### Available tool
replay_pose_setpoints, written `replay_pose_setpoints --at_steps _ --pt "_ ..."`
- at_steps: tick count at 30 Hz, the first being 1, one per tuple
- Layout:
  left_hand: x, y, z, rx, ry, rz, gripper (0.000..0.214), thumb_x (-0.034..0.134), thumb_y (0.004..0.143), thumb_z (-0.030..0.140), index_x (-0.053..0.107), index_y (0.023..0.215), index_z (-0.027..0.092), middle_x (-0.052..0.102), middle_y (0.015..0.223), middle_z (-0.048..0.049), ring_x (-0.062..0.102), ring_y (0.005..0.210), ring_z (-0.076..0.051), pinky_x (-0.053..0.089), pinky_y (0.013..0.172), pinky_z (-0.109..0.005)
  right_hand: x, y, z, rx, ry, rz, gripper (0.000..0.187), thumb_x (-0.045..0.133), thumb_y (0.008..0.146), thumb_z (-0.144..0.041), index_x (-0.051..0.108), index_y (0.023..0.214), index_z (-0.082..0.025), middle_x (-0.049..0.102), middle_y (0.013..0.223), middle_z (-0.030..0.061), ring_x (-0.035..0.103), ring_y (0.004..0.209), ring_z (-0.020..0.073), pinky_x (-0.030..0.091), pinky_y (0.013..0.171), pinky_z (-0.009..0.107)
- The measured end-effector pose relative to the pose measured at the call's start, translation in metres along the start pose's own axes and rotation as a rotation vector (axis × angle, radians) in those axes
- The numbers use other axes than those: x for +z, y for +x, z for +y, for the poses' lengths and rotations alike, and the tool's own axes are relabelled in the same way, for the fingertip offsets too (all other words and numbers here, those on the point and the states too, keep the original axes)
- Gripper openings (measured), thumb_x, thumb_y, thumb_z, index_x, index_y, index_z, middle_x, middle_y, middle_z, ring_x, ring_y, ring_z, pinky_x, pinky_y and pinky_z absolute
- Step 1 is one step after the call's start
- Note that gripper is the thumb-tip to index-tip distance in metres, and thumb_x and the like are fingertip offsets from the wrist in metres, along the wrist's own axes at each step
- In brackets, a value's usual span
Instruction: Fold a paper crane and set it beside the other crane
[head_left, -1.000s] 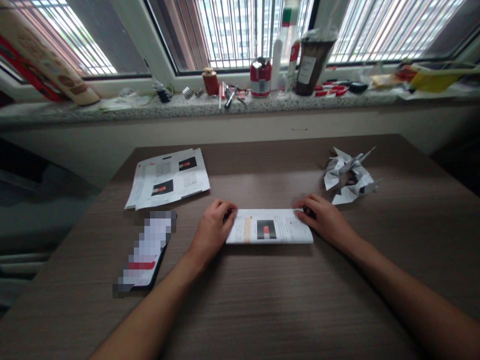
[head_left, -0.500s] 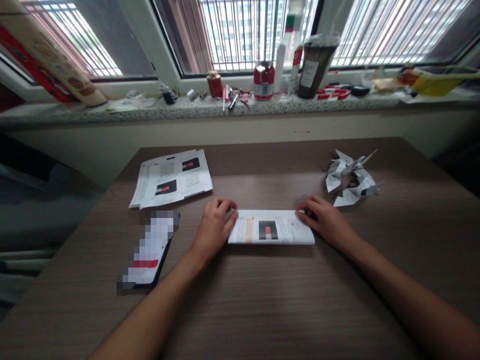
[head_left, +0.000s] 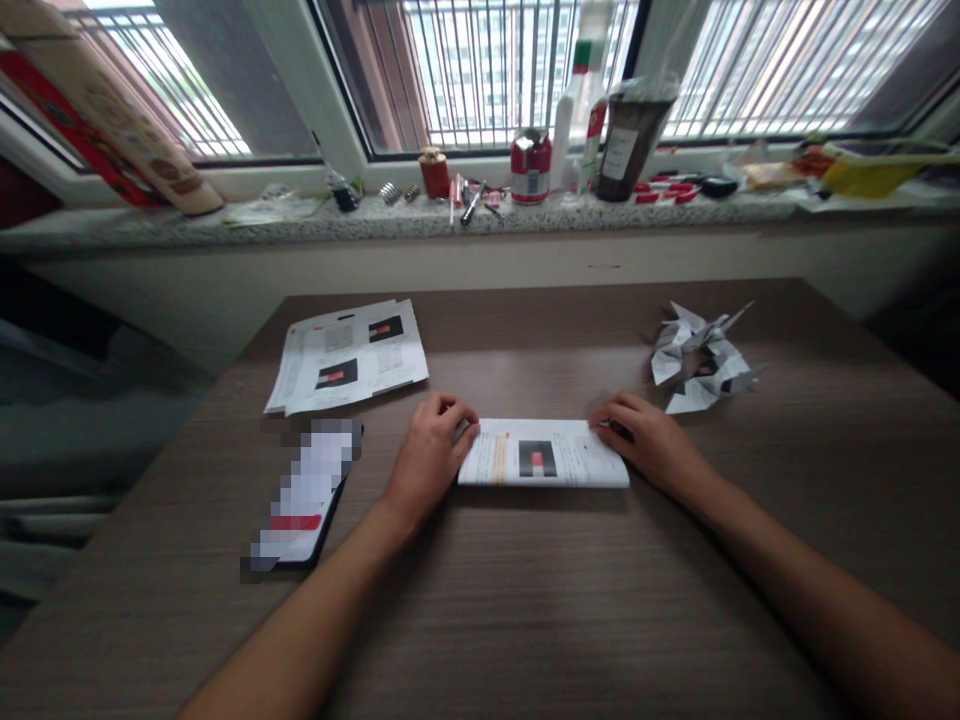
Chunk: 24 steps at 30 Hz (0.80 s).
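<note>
The phone (head_left: 304, 497) is pixelated, print on the folded paper (head_left: 544, 455) is too small to read, and the left hand (head_left: 431, 452) curls its fingertips out of sight.

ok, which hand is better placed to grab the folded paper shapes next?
Right, likely. The right hand sits on the right end of the folded sheet, just short of the paper shapes; the left hand is at its other end, farther off.
</note>
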<state>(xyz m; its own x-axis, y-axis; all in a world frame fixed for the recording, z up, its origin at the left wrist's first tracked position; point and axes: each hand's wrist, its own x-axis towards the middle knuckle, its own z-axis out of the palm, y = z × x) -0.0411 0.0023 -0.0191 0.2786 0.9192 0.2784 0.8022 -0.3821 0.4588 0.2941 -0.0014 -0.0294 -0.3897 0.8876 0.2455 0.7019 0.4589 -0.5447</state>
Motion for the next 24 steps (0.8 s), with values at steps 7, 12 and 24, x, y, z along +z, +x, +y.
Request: replay_pose_setpoints --at_steps 7,12,24 --pt "-0.004 0.000 0.000 0.246 0.084 -0.166 0.026 0.053 0.100 0.006 0.070 0.111 0.023 0.065 0.119 -0.0091 0.061 0.111 -0.026 0.054 0.095 -0.040 -0.002 0.001 -0.002 -0.012 -0.003 0.003 0.013 0.058 0.100 -0.021 0.071 0.096 -0.022 0.067 0.100 0.0082 0.067 0.087 0.0232 0.053 0.079 0.037" --pt "-0.013 0.000 0.007 0.262 0.161 -0.283 0.038 0.050 0.099 0.004 0.068 0.125 0.024 0.067 0.124 -0.0097 0.066 0.112 -0.026 0.055 0.096 -0.040 -0.001 0.001 -0.002 -0.006 -0.020 -0.005 0.013 0.058 0.099 -0.021 0.071 0.095 -0.023 0.068 0.100 0.0075 0.068 0.088 0.0233 0.053 0.079 0.035" --pt "0.002 -0.036 0.040 0.232 0.216 -0.301 0.055 0.049 0.106 0.052 0.053 0.151 0.022 0.049 0.157 -0.0192 0.043 0.147 -0.043 0.040 0.117 -0.060 -0.001 0.002 -0.001 -0.009 -0.059 -0.015 0.014 0.057 0.100 -0.021 0.070 0.094 -0.022 0.067 0.099 0.0077 0.067 0.087 0.0229 0.053 0.078 0.036"
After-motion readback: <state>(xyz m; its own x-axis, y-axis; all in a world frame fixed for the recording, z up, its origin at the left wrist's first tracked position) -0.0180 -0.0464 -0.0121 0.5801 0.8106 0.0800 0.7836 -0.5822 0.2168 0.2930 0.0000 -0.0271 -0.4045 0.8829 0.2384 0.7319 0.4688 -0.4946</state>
